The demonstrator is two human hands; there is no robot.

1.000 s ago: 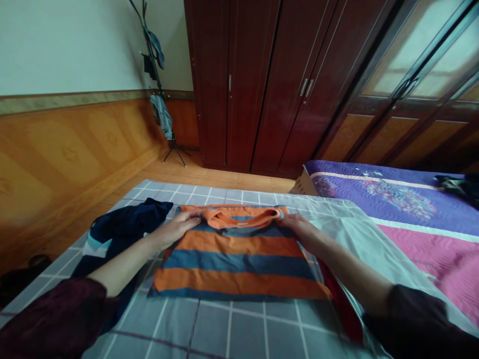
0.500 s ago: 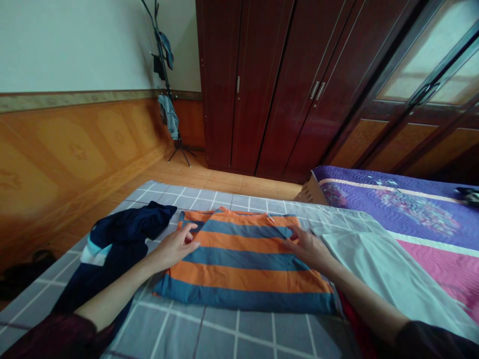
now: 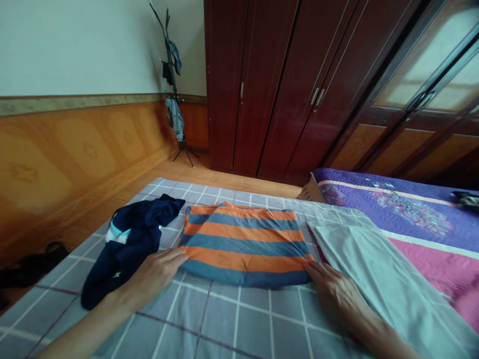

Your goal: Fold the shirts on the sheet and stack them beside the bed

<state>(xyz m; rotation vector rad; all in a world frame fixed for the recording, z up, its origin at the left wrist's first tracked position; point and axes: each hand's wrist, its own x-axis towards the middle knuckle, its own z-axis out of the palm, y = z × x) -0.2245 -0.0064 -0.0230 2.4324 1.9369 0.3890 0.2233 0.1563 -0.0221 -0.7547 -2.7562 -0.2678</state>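
An orange and blue striped shirt (image 3: 245, 244) lies folded flat on the grey checked bed sheet (image 3: 239, 319). My left hand (image 3: 155, 274) rests palm down at the shirt's near left corner, fingertips touching its edge. My right hand (image 3: 335, 289) lies flat at the near right corner, fingers at the fold. Neither hand grips anything that I can see.
A crumpled dark navy garment (image 3: 130, 239) lies left of the shirt. A pale grey cloth (image 3: 377, 279) is spread to the right, over a pink and purple quilt (image 3: 419, 219). Dark red wardrobes (image 3: 284, 85) stand behind, a coat stand (image 3: 175, 94) at the back left, shoes (image 3: 33, 259) on the floor.
The shirt's collar end was folded over toward me. Both hands then slid back from the far edge to the shirt's near corners, and the view tilted closer.
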